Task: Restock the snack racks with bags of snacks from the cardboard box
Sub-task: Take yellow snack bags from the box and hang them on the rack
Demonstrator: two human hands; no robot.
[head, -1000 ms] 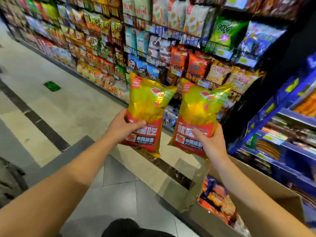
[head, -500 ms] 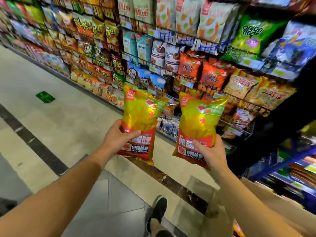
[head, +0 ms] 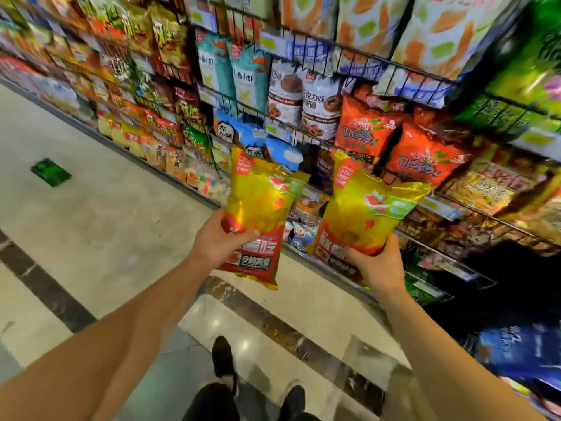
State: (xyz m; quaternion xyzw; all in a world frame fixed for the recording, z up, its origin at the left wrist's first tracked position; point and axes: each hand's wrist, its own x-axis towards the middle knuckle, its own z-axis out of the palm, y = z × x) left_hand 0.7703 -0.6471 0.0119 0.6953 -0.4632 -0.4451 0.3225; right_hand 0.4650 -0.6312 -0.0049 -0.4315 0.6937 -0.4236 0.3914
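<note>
Two gold-and-red snack bags are held up in the centre of the frame, side by side and apart. The left bag (head: 261,220) is gripped at its lower part by the left hand (head: 217,243), thumb laid across the front and fingers wrapped behind. The right bag (head: 364,214) is clasped near its bottom edge by the right hand (head: 378,267), thumb and fingers curled round its lower corner. Both bags are seen upright, slightly tilted, in front of the wire snack racks (head: 349,141) that fill the upper half of the frame. Orange bags (head: 425,153) are hung just above and right of the right bag, white chocolate-flavour bags (head: 303,98) above centre. Black shoes (head: 223,358) are seen at lower centre on the tiled floor (head: 100,226). A green floor marker (head: 51,172) is seen at the left.
</note>
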